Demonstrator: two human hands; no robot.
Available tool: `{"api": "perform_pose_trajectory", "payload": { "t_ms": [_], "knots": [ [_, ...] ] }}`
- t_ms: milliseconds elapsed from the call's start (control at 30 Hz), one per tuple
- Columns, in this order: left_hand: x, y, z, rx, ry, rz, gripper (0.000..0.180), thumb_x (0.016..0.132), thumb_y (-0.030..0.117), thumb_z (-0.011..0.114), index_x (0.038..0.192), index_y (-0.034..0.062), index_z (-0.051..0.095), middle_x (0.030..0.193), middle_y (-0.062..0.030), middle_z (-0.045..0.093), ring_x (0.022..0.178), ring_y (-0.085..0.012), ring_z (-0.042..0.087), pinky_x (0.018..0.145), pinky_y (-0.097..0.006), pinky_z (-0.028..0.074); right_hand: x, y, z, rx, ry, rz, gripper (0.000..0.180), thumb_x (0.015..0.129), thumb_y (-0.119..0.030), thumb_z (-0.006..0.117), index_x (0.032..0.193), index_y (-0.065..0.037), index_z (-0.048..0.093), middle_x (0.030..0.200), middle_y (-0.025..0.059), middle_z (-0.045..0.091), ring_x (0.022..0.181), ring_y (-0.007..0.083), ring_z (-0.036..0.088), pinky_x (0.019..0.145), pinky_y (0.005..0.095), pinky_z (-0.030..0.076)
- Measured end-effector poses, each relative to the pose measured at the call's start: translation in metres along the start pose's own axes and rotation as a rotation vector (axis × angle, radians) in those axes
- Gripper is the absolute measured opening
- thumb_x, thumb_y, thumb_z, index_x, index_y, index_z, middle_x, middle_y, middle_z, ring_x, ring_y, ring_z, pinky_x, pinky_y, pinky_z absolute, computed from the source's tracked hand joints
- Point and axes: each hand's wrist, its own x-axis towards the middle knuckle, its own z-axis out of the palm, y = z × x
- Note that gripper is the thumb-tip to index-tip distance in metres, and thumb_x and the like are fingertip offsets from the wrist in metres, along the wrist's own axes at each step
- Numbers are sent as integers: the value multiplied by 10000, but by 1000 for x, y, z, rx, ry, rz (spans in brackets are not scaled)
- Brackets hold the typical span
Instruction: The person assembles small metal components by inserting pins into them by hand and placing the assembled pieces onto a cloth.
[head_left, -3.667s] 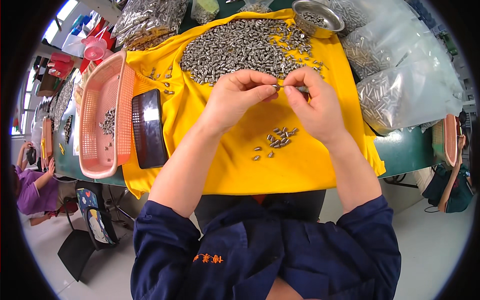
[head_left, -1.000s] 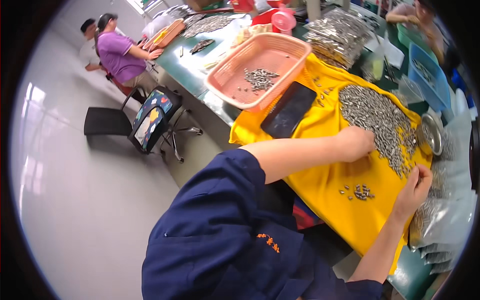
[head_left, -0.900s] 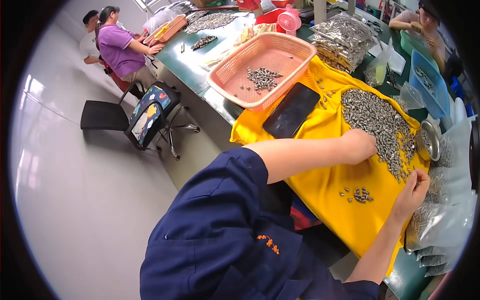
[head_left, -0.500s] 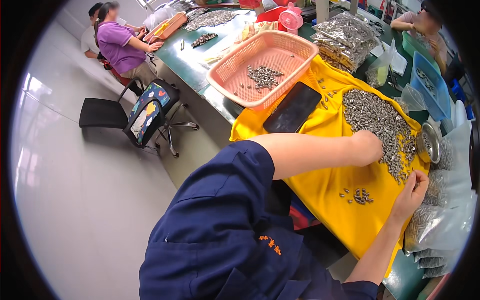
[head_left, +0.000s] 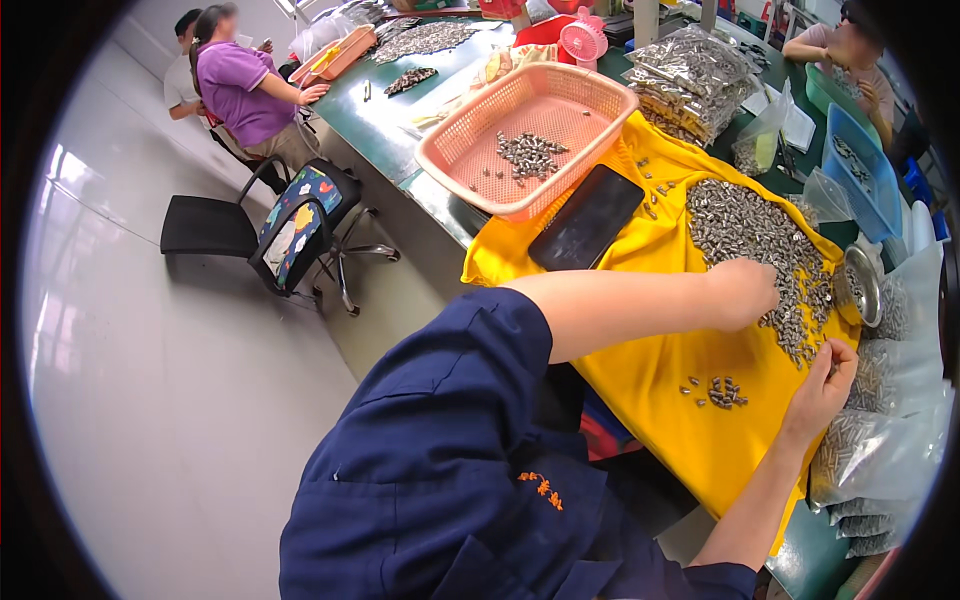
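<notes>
A spread heap of small silvery metal parts (head_left: 742, 222) lies on a yellow cloth (head_left: 640, 340). My left hand (head_left: 745, 294) is at the heap's near left edge, its fingers curled together; what they grip is hidden behind the hand. Close to the heap's lower right end is my right hand (head_left: 824, 386), thumb pressed to the bent fingers, and anything between them is too small to name. A little group of the same parts (head_left: 724, 392) sits apart on the cloth, left of my right hand. Beyond the heap, a round metal bowl (head_left: 862, 286) stands tilted.
A pink basket (head_left: 450, 165) holding some parts and a dark phone-like slab (head_left: 588, 218) lie left of the heap. Filled clear bags (head_left: 850, 450) line the right edge; more bags (head_left: 690, 80) are stacked behind. A blue tray (head_left: 858, 190) stands far right. Other people sit or stand farther off.
My left hand has shifted slightly right along the heap's edge. My right hand stays where it was. At the far left, a person in purple has moved an arm back from the orange tray.
</notes>
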Motion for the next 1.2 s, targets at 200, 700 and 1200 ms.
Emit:
{"api": "perform_pose_trajectory", "payload": {
  "t_ms": [200, 700, 1200],
  "knots": [
    [4, 9, -17, -537, 369, 70, 103, 735, 128, 616, 813, 76, 658, 773, -90, 623, 798, -249, 612, 710, -362, 492, -4, -1, -4, -52, 7, 40, 102, 905, -70, 490, 965, 11, 505, 897, 32, 495, 827, 106, 458, 753, 217, 388],
    [2, 11, -3, -1586, 35, -365, 162, 821, -3, 592, 981, -22, 611, 898, -82, 640, 802, -146, 622, 736, -249, 501, -1, -24, 1, 240, -248, 262, 60, 843, -37, 526, 896, -9, 517, 793, 19, 540, 720, 61, 498, 626, 212, 436],
    [-5, 20, 2, -1463, 74, -315, 140, 796, 9, 631, 933, -20, 641, 854, -55, 657, 758, -98, 619, 710, -206, 500, -6, -29, 7, -126, -249, -21, 59, 770, -44, 541, 808, -36, 496, 710, 111, 537, 631, 265, 537, 562, 345, 427]
  ]
}}
